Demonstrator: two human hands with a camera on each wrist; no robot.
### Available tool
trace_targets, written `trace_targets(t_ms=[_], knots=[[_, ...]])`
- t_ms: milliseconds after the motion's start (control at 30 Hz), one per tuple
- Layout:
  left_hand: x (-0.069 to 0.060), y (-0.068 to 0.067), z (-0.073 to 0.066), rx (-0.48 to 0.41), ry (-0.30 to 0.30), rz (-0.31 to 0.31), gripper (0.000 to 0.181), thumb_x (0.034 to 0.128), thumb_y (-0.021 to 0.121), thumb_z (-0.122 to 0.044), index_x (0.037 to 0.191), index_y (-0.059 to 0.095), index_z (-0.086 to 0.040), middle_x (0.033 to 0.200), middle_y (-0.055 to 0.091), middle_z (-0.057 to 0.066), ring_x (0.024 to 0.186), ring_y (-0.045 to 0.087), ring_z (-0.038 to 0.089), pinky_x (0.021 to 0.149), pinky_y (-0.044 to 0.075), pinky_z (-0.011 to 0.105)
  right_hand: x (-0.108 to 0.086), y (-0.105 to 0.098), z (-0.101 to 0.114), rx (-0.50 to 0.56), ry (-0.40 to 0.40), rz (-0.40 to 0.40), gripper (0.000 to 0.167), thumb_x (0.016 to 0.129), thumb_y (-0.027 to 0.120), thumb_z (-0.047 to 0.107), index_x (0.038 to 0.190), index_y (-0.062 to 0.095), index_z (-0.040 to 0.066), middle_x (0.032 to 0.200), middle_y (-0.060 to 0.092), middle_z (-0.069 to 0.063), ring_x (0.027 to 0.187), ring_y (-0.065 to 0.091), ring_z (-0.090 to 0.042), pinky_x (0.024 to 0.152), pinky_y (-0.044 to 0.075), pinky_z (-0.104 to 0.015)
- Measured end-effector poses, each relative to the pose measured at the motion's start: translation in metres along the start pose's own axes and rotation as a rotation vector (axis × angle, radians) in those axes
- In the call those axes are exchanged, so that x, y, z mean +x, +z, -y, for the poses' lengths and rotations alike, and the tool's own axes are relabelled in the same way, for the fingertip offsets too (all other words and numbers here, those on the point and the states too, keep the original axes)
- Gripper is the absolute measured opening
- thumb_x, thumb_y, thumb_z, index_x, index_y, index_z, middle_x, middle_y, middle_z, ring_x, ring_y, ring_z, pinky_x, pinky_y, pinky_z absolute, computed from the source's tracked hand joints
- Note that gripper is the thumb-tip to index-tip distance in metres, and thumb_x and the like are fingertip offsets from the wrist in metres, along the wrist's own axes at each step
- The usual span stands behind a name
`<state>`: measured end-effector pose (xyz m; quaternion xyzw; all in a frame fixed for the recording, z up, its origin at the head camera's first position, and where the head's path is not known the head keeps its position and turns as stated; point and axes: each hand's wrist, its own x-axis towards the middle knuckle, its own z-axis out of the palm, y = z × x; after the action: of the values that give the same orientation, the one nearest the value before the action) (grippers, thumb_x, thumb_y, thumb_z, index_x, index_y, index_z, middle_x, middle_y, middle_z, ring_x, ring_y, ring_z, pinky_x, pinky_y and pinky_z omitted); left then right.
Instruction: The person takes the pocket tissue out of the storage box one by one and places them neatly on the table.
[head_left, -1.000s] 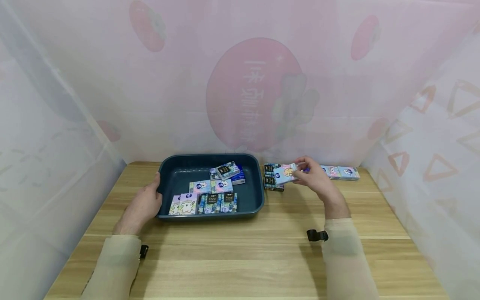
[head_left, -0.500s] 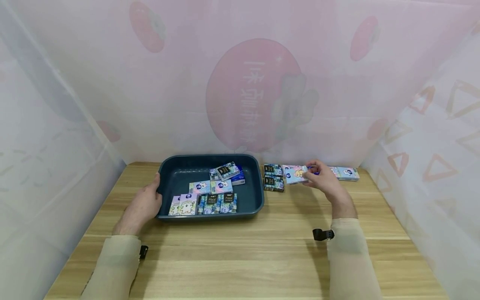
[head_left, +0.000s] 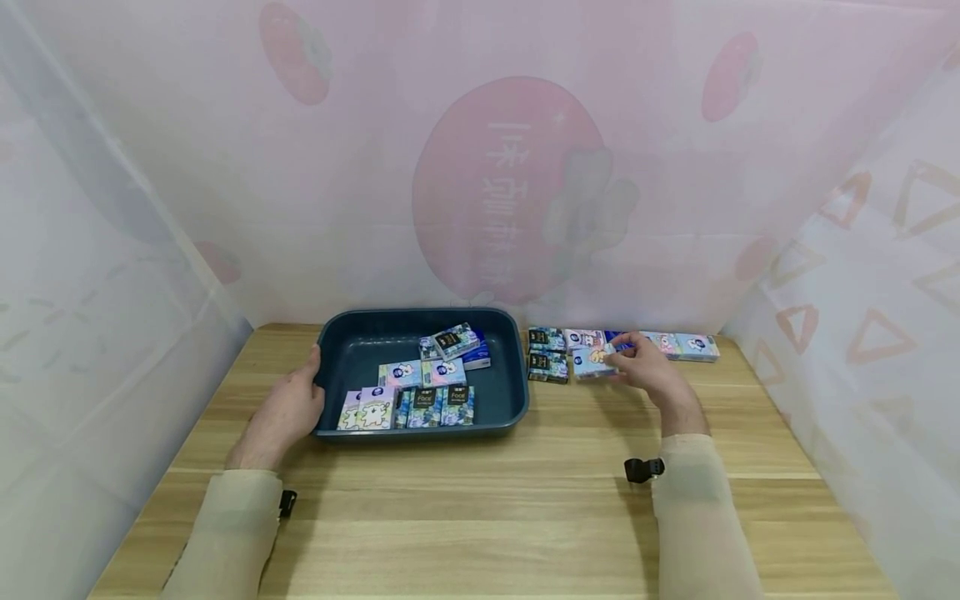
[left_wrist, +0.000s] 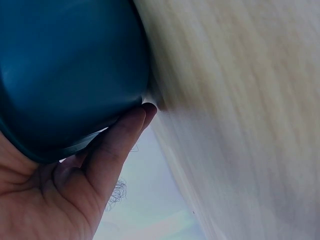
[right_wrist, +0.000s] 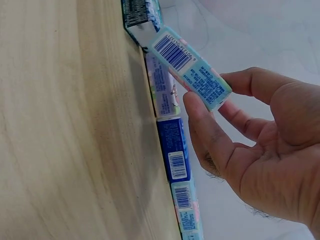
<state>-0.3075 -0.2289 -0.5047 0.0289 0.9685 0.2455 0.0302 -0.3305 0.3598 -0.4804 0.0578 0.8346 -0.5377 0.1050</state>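
Observation:
My left hand [head_left: 285, 408] grips the left end of a dark teal tray [head_left: 420, 313]; in the left wrist view its fingers [left_wrist: 117, 145] lie along the outer wall. Several small tissue packs lie inside, some black floral packs [head_left: 426, 407], some pastel cartoon packs [head_left: 375, 408]. Right of the tray, my right hand [head_left: 651, 367] pinches a light blue tissue pack [head_left: 591, 362] by one end between thumb and fingers. In the right wrist view this pack [right_wrist: 192, 70] is tilted, above a purple pack [right_wrist: 162, 87] in the row on the table.
Black floral packs [head_left: 547, 367] stand beside the tray's right wall. A row continues along the back edge with a dark blue pack [right_wrist: 174, 150] and light blue packs [head_left: 696, 346]. A printed curtain [head_left: 337, 208] hangs behind the wooden table [head_left: 465, 517].
My right hand carried the light blue pack rightward from above the black packs, then slightly toward the front, uncovering the purple pack. The left hand and tray have stayed put.

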Motion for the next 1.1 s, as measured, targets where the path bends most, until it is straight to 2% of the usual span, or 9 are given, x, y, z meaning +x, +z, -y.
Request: trace_targets(t_ms=[267,467,600,733,833,967,1100], knots=[[-0.0003,-0.0018,-0.0017,0.006,0.003,0.004,0.076,0.1158,0.045,-0.004,0.184,0.013,0.008,0.164,0.052,0.049,0.064,0.052,0.024,0.063,0.046,0.038,0.0025,0.0056,-0.0008,-0.053,0.044,-0.008,0.054,0.120,0.065,0.014,0.162,0.043,-0.012,0.136,0.061,-0.024,0.110,0.078,-0.027,0.099,0.071,-0.036],[0.0002,-0.0016,-0.0014,0.000,0.001,0.006,0.076,0.1160,0.045,-0.004,0.184,0.013,0.008,0.161,0.055,0.049,0.064,0.052,0.024,0.063,0.047,0.039,0.0037,0.0069,-0.0014,-0.055,0.063,-0.001,0.056,0.121,0.063,0.015,0.164,0.041,-0.014,0.137,0.059,-0.024,0.110,0.077,-0.026,0.098,0.070,-0.034],[0.0002,-0.0023,-0.0014,0.010,-0.001,0.005,0.076,0.1159,0.046,-0.004,0.184,0.014,0.008,0.165,0.051,0.050,0.071,0.058,0.027,0.070,0.053,0.043,0.0018,0.0088,-0.0014,-0.079,0.069,-0.005,0.056,0.122,0.062,0.016,0.164,0.042,-0.014,0.139,0.059,-0.027,0.116,0.076,-0.030,0.099,0.069,-0.033],[0.0000,-0.0028,-0.0020,0.022,-0.007,0.005,0.076,0.1158,0.046,-0.005,0.184,0.015,0.008,0.168,0.048,0.050,0.079,0.062,0.030,0.077,0.057,0.046,-0.0011,0.0094,-0.0004,-0.118,0.078,-0.001,0.060,0.122,0.061,0.018,0.167,0.042,-0.016,0.149,0.060,-0.034,0.121,0.076,-0.034,0.106,0.068,-0.039],[-0.0002,-0.0028,-0.0024,0.015,-0.011,0.009,0.076,0.1158,0.045,-0.005,0.184,0.014,0.008,0.166,0.049,0.050,0.074,0.060,0.028,0.070,0.053,0.043,-0.0021,0.0084,0.0005,-0.150,0.089,0.006,0.062,0.123,0.061,0.020,0.168,0.043,-0.017,0.155,0.061,-0.037,0.121,0.076,-0.032,0.112,0.066,-0.044],[-0.0007,-0.0027,-0.0026,0.002,-0.010,0.012,0.077,0.1162,0.045,-0.005,0.185,0.012,0.007,0.162,0.053,0.050,0.065,0.053,0.024,0.063,0.046,0.039,-0.0022,0.0065,0.0006,-0.198,0.085,0.017,0.060,0.123,0.061,0.022,0.165,0.048,-0.019,0.154,0.064,-0.037,0.121,0.076,-0.032,0.120,0.062,-0.052],[-0.0012,-0.0028,-0.0027,-0.002,-0.011,0.013,0.077,0.1166,0.045,-0.005,0.185,0.011,0.007,0.160,0.055,0.049,0.063,0.052,0.023,0.062,0.046,0.039,-0.0021,0.0050,0.0006,-0.250,0.073,0.033,0.057,0.123,0.061,0.023,0.161,0.055,-0.019,0.151,0.069,-0.036,0.124,0.076,-0.037,0.125,0.057,-0.059]])
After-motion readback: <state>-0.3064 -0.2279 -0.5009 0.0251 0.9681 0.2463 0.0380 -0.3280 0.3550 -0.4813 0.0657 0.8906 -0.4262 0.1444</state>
